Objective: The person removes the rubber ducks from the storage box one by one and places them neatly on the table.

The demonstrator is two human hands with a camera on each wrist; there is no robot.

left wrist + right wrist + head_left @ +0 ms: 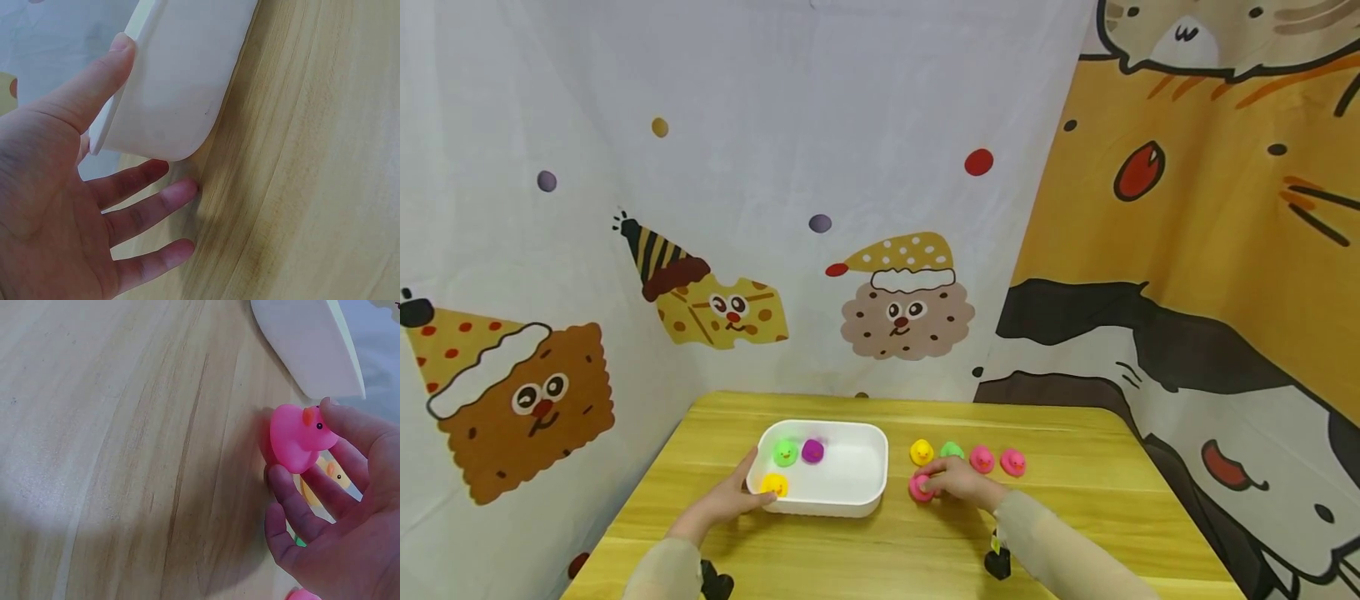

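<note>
A white plastic box (868, 475) sits on the wooden table, holding a green rubber duck (786, 452), a purple duck (812, 451) and a yellow duck (774, 485). My left hand (730, 497) holds the box's near left corner, thumb at the rim; in the left wrist view the lower fingers are spread beside the wall (169, 106). Right of the box, my right hand (961, 482) grips a pink rubber duck (292, 440), thumb at its head and fingers on its other side. The duck is at the tabletop; whether it touches is unclear.
Behind the right hand, a yellow duck (921, 452), a partly hidden green duck (952, 449) and two pink ducks, one (981, 458) beside the other (1013, 462), form a row. A printed cloth (820, 317) hangs behind the table (820, 558).
</note>
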